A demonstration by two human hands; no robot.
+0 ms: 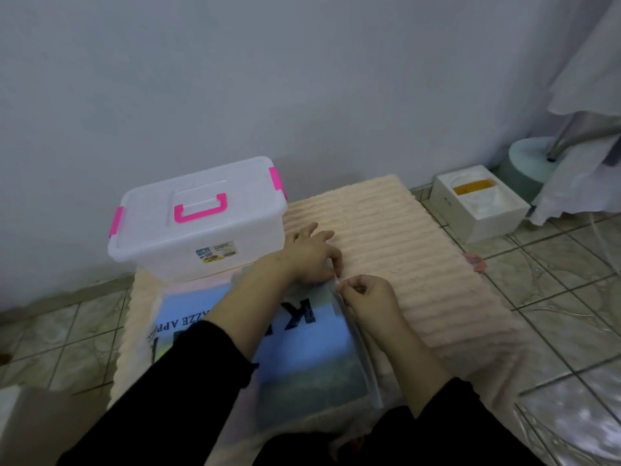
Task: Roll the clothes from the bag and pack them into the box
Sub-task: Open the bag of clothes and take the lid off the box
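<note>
A translucent zip bag (302,361) with black lettering lies flat on a peach ribbed mat (403,250); blue and dark green clothes show through it. My left hand (311,255) presses and pinches the bag's far right corner by the zipper strip. My right hand (364,295) pinches the small zipper slider at that same top edge. A clear plastic box (198,216) with pink latches and a pink handle stands behind the bag, its lid closed.
A grey wall rises right behind the box and mat. On the tiled floor at the right stand a white square carton (480,206) with something yellow inside, a round pale green base (527,166) and hanging white fabric (591,95). A cardboard edge (30,425) shows at bottom left.
</note>
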